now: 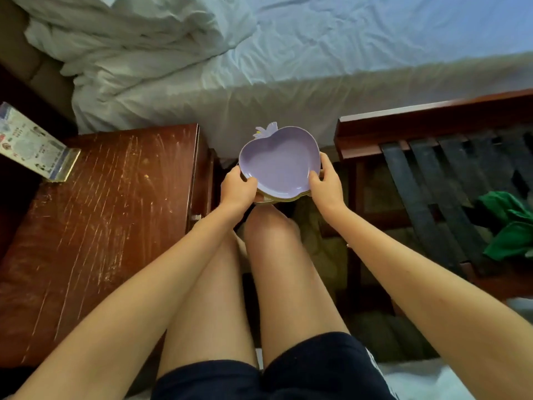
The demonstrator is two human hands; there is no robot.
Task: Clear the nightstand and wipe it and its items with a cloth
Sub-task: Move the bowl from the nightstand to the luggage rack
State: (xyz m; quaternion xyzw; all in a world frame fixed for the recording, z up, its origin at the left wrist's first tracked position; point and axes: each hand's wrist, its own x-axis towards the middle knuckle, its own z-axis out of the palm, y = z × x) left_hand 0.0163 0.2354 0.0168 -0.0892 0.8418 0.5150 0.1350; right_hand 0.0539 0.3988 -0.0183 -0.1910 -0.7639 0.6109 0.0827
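Note:
A purple apple-shaped dish is held above my knees, between the nightstand and a wooden rack. It sits on top of other dishes whose rims show beneath it. My left hand grips the stack's left edge with the thumb over the rim. At the right edge my right hand grips it the same way. The scratched red-brown nightstand is at the left. A green cloth lies on the rack at the right.
A printed card in a clear stand stands at the nightstand's back left corner. The bed with pale blue sheets runs across the back. The wooden rack with dark straps is at the right. My bare legs fill the middle foreground.

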